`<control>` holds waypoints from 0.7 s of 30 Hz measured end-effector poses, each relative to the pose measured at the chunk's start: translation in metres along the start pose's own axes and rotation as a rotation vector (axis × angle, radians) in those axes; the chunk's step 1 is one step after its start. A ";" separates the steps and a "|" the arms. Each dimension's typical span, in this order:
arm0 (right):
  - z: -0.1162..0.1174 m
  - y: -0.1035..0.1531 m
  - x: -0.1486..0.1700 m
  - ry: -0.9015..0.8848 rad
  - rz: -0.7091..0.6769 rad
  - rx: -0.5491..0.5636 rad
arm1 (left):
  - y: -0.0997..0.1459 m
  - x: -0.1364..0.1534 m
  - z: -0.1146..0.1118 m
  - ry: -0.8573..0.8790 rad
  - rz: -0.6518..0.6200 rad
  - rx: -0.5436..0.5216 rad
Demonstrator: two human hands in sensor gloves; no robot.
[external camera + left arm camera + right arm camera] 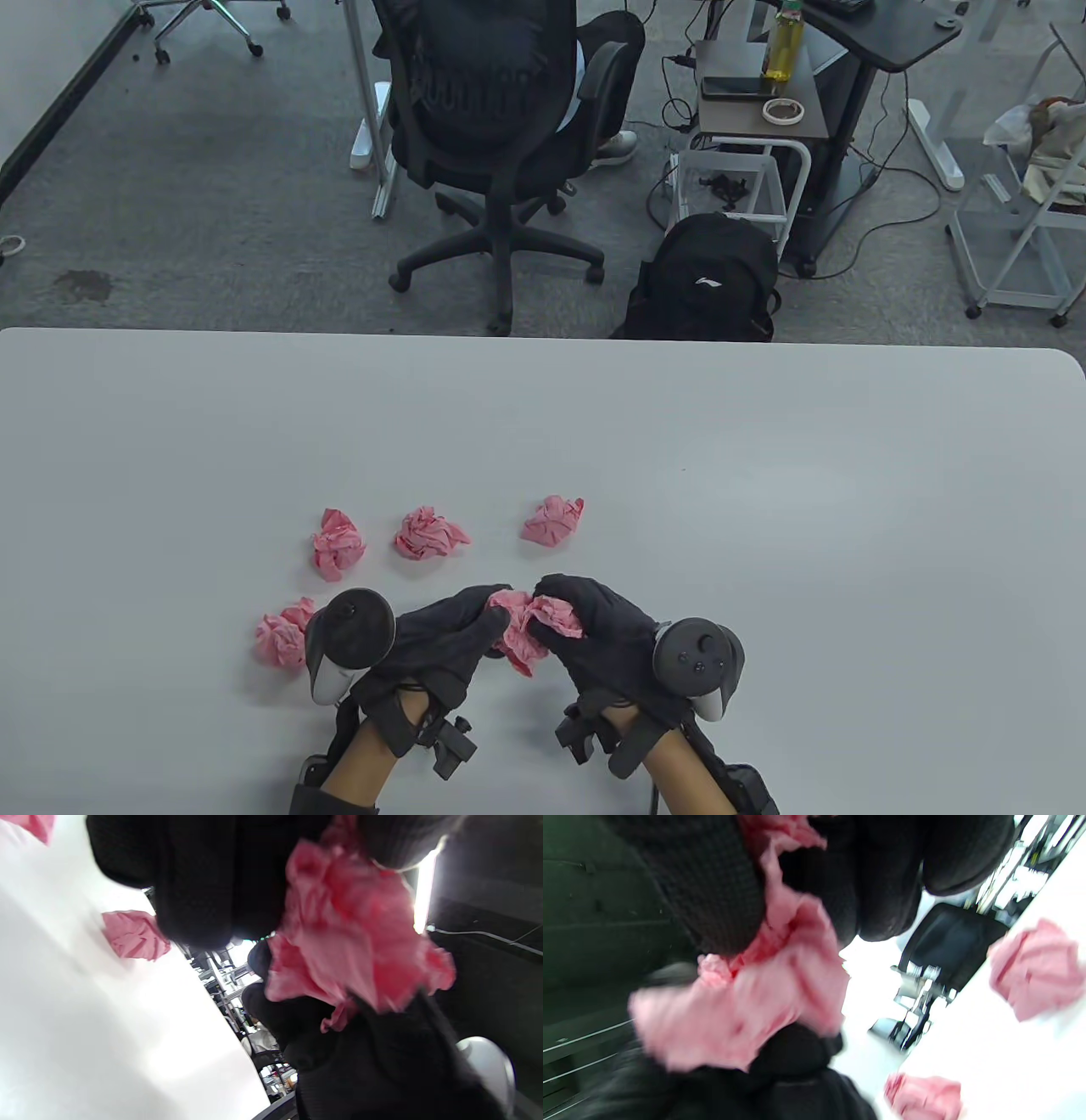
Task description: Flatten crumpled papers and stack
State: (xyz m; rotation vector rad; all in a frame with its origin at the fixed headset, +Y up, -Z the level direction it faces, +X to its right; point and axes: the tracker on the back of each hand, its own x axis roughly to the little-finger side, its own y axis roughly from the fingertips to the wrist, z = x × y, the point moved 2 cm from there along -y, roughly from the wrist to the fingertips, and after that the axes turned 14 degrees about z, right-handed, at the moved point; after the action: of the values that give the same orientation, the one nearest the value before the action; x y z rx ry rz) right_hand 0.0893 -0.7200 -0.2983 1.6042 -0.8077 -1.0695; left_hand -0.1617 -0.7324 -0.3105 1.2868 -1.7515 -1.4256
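Both hands, left (450, 637) and right (598, 632), fingers curled, pinch 1 crumpled pink paper (530, 628) between them.

My right hand (882, 878) comes down from the top of the right wrist view, its black-gloved fingers (950, 857) curled over a crumpled pink paper (746, 1005) that I pinch at its upper part. The paper bunches out below my fingers, blurred, and my left hand (797, 1077) grips it from beneath. On the white table (1009, 1069), 2 more crumpled pink balls lie apart from each other: 1 ball (1035, 967) near the view's right edge, another ball (925, 1096) at the table's near edge, low in the view. A black office chair (950, 938) stands beyond the table.
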 end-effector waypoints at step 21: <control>-0.020 -0.012 0.034 -0.578 0.214 -0.014 | -0.002 0.029 0.029 0.304 0.112 -0.059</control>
State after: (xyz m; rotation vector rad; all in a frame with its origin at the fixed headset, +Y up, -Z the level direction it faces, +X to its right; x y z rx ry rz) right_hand 0.1211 -0.7398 -0.3163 1.1659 -1.3154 -1.3942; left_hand -0.1973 -0.7465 -0.3252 1.2776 -1.5417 -1.1436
